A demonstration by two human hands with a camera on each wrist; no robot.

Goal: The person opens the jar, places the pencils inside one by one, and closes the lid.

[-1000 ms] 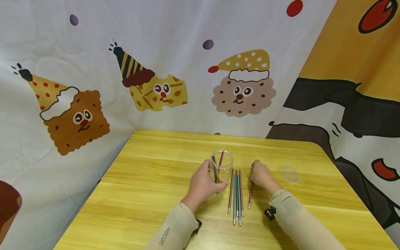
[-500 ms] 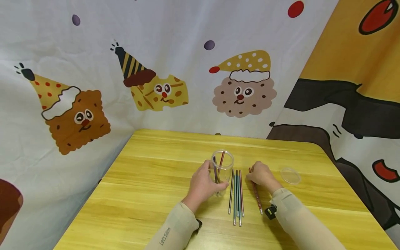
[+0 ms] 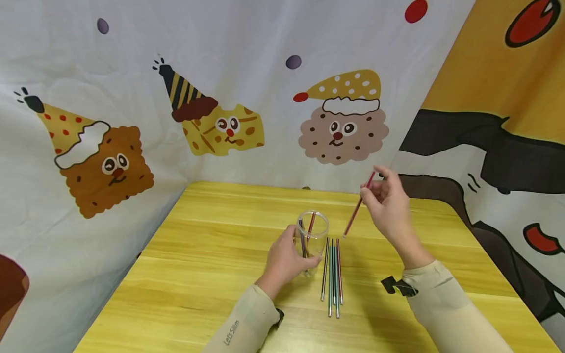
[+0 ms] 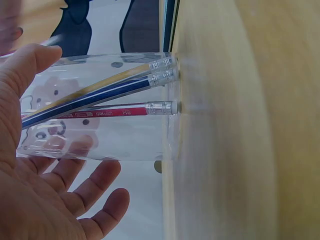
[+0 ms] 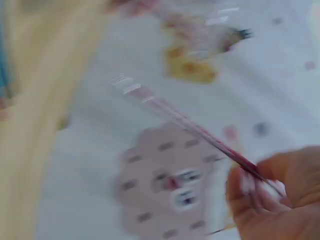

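Note:
A clear plastic cup (image 3: 316, 247) stands upright on the table, gripped by my left hand (image 3: 287, 261) between thumb and fingers. Inside lean a yellow pencil (image 4: 117, 76), a blue pencil (image 4: 100, 96) and a red pencil (image 4: 130, 111), their eraser ends at the cup's bottom in the left wrist view. Raised above the table to the right, my right hand (image 3: 390, 208) pinches another red pencil (image 3: 356, 211). That pencil slants, its eraser end low and toward the cup. It is motion-blurred in the right wrist view.
Several loose pencils (image 3: 334, 277) lie in a row just right of the cup, eraser ends toward me. The wooden table (image 3: 212, 245) ends at the back against a white cloth (image 3: 247, 59) printed with cartoon biscuits.
My right hand has lifted the red pencil off the table, raising it and turning its eraser end toward the cup. The left hand and cup stay put. The clear lid is now hidden.

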